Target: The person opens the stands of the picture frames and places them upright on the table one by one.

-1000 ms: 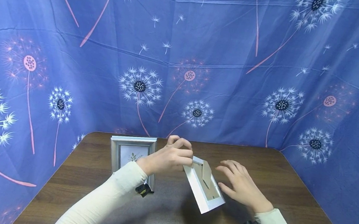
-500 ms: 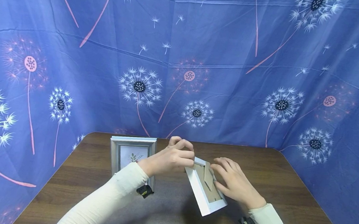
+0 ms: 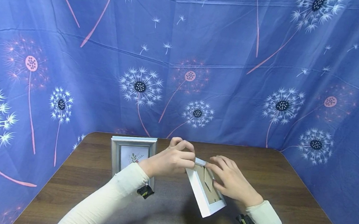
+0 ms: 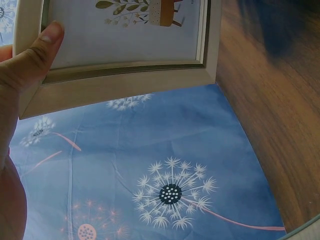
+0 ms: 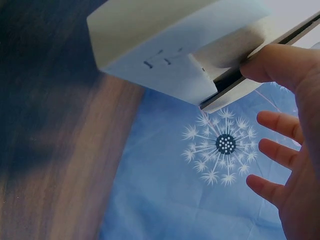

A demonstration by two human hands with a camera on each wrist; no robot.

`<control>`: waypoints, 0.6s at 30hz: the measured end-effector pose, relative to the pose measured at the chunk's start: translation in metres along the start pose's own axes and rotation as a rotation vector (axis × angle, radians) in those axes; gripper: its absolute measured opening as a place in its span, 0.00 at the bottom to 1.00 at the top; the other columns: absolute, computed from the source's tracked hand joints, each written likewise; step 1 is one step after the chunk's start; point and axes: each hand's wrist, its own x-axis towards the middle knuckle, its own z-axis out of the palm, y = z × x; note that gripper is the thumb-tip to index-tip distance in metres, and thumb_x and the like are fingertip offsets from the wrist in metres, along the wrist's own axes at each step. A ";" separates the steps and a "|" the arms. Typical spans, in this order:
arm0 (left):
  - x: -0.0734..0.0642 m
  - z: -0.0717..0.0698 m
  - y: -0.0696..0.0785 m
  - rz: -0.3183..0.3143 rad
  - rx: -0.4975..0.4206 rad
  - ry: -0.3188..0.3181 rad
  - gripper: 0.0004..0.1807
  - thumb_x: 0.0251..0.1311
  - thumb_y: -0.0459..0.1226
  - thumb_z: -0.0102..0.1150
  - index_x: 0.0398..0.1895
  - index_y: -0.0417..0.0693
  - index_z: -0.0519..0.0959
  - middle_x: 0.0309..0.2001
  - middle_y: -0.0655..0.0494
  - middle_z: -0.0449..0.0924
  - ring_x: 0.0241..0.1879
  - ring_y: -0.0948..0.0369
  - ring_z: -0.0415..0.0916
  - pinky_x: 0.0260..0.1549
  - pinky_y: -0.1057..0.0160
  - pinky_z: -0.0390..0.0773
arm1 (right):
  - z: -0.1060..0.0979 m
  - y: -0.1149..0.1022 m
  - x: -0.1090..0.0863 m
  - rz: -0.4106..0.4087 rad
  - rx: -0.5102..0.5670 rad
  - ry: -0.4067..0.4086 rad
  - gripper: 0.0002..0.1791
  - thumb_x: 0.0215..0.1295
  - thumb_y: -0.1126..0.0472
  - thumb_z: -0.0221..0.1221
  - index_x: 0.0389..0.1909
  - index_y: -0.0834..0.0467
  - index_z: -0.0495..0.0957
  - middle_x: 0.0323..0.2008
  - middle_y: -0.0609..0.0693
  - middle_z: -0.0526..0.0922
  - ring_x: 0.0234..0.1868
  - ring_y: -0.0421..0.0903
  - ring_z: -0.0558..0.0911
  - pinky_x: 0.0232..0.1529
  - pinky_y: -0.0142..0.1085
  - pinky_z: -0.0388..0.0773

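Note:
My left hand [image 3: 173,160] grips the upper left edge of a pale picture frame [image 3: 202,197], held tilted above the table. Its beige backing faces me in the head view. The left wrist view shows the picture side of the frame [image 4: 127,82], with my left thumb [image 4: 42,52] on its border. At the folding stand [image 3: 207,178] on the back is my right hand [image 3: 233,178]. In the right wrist view, the right thumb [image 5: 275,62] lies against the stand's edge, over the dark gap, while other fingers [image 5: 275,122] extend away from it. The index finger's contact is partly hidden.
A silver-grey picture frame [image 3: 117,153] with a plant print stands on the left of the brown wooden table [image 3: 270,175], partly behind my left forearm. Blue dandelion-print cloth [image 3: 233,92] hangs around the table's back and sides.
My right hand has moved left from beside the frame to its stand, with the thumb and index finger closing in there. My left hand and its frame have barely shifted.

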 end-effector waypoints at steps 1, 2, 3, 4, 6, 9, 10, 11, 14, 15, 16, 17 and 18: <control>0.000 0.000 0.000 -0.002 -0.002 0.000 0.11 0.48 0.34 0.72 0.31 0.59 0.80 0.36 0.66 0.78 0.50 0.59 0.68 0.48 0.52 0.62 | 0.000 0.000 0.000 -0.001 0.001 -0.002 0.29 0.45 0.62 0.65 0.55 0.55 0.78 0.57 0.59 0.75 0.59 0.62 0.73 0.55 0.58 0.68; 0.000 0.000 0.000 -0.002 -0.002 0.000 0.11 0.48 0.34 0.72 0.30 0.59 0.80 0.36 0.67 0.78 0.50 0.59 0.68 0.48 0.52 0.62 | 0.000 0.000 0.001 -0.001 0.001 -0.006 0.29 0.46 0.62 0.65 0.55 0.56 0.78 0.57 0.60 0.75 0.59 0.62 0.73 0.56 0.58 0.67; 0.000 0.000 0.001 -0.003 -0.002 0.000 0.11 0.49 0.34 0.72 0.30 0.59 0.80 0.36 0.67 0.78 0.50 0.59 0.68 0.48 0.52 0.62 | -0.001 -0.001 0.001 -0.001 0.000 -0.011 0.29 0.46 0.62 0.66 0.55 0.56 0.78 0.57 0.60 0.75 0.59 0.62 0.72 0.56 0.58 0.67; 0.000 0.000 0.001 -0.004 -0.001 -0.001 0.11 0.49 0.34 0.72 0.30 0.59 0.80 0.36 0.67 0.78 0.50 0.59 0.68 0.48 0.52 0.62 | -0.001 -0.001 0.001 -0.002 0.000 -0.016 0.29 0.47 0.62 0.66 0.55 0.56 0.78 0.57 0.60 0.75 0.59 0.62 0.72 0.56 0.58 0.67; 0.000 0.000 0.001 -0.005 0.000 -0.003 0.11 0.50 0.34 0.72 0.30 0.59 0.80 0.36 0.67 0.78 0.50 0.59 0.68 0.48 0.52 0.62 | -0.001 -0.001 0.001 -0.005 -0.002 -0.023 0.29 0.47 0.62 0.66 0.55 0.56 0.77 0.57 0.60 0.75 0.59 0.62 0.72 0.57 0.58 0.67; 0.001 -0.001 0.001 -0.004 0.002 -0.004 0.11 0.50 0.34 0.73 0.30 0.59 0.80 0.36 0.67 0.78 0.50 0.59 0.68 0.48 0.52 0.62 | -0.001 -0.001 0.001 -0.007 -0.003 -0.028 0.29 0.47 0.62 0.67 0.56 0.56 0.77 0.57 0.59 0.75 0.60 0.62 0.72 0.57 0.58 0.67; 0.001 -0.001 0.001 -0.004 0.003 -0.003 0.11 0.50 0.35 0.73 0.30 0.59 0.80 0.36 0.66 0.78 0.50 0.59 0.68 0.48 0.52 0.62 | -0.001 -0.001 0.001 -0.008 -0.003 -0.027 0.29 0.47 0.62 0.67 0.56 0.56 0.77 0.57 0.59 0.75 0.60 0.62 0.72 0.57 0.57 0.67; 0.001 -0.001 0.001 -0.003 0.003 -0.001 0.11 0.49 0.34 0.73 0.30 0.59 0.80 0.36 0.66 0.78 0.50 0.59 0.68 0.48 0.52 0.62 | -0.001 -0.001 0.001 -0.010 -0.004 -0.025 0.29 0.47 0.62 0.67 0.56 0.56 0.77 0.57 0.59 0.75 0.60 0.62 0.72 0.57 0.57 0.67; 0.000 -0.001 0.001 -0.001 0.008 0.001 0.11 0.49 0.35 0.73 0.30 0.59 0.80 0.36 0.66 0.78 0.50 0.59 0.68 0.48 0.52 0.62 | -0.001 -0.001 0.001 -0.014 -0.003 -0.022 0.30 0.46 0.62 0.67 0.56 0.56 0.77 0.57 0.59 0.75 0.60 0.62 0.72 0.57 0.57 0.66; 0.000 -0.001 0.001 -0.001 0.008 0.001 0.11 0.49 0.35 0.73 0.30 0.58 0.80 0.36 0.66 0.78 0.50 0.59 0.69 0.48 0.52 0.62 | 0.000 0.000 0.001 -0.016 -0.004 -0.022 0.30 0.46 0.62 0.67 0.56 0.56 0.77 0.57 0.59 0.75 0.60 0.62 0.72 0.57 0.57 0.67; 0.000 -0.001 0.001 -0.001 0.007 0.000 0.11 0.49 0.34 0.72 0.30 0.58 0.80 0.36 0.66 0.78 0.50 0.59 0.69 0.48 0.52 0.62 | 0.000 0.000 0.001 -0.017 -0.005 -0.021 0.30 0.46 0.62 0.67 0.56 0.56 0.77 0.57 0.59 0.75 0.60 0.62 0.72 0.57 0.57 0.67; 0.000 -0.001 0.001 -0.002 0.007 -0.001 0.11 0.49 0.35 0.73 0.30 0.58 0.79 0.36 0.66 0.78 0.50 0.59 0.69 0.48 0.52 0.62 | 0.000 0.000 0.001 -0.018 -0.006 -0.022 0.30 0.46 0.62 0.67 0.56 0.56 0.77 0.57 0.59 0.75 0.60 0.62 0.72 0.57 0.57 0.67; 0.000 -0.001 0.001 -0.002 0.007 -0.003 0.11 0.49 0.35 0.73 0.30 0.58 0.79 0.36 0.66 0.78 0.50 0.59 0.68 0.48 0.52 0.62 | 0.000 0.000 0.001 -0.019 -0.007 -0.021 0.30 0.46 0.62 0.67 0.56 0.56 0.77 0.57 0.59 0.75 0.60 0.62 0.72 0.57 0.57 0.67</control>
